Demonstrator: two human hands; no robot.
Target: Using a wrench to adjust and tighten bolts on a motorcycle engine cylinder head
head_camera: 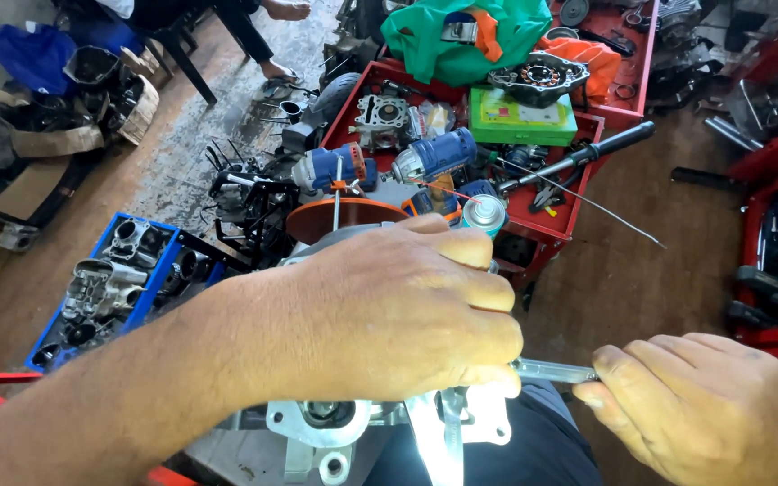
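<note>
My left hand (398, 310) reaches across from the left and lies closed over the top of a silver metal engine part (321, 423) held near my lap. Its fingers curl down over the part's right side. My right hand (704, 409) sits at the lower right, pinching the end of a thin silver metal tool (556, 370). The tool's other end runs under my left fingers, so its tip is hidden. Behind my left hand, an orange-brown disc with an upright thin rod (339, 216) shows partly.
A red tool tray (551, 211) ahead holds two blue power tools (434, 155), a spray can (483, 214), a green box (522, 119), engine parts and a long black-handled wrench (578, 157). A blue crate (105, 283) of metal parts stands left. Someone's sandalled feet (276, 67) are beyond.
</note>
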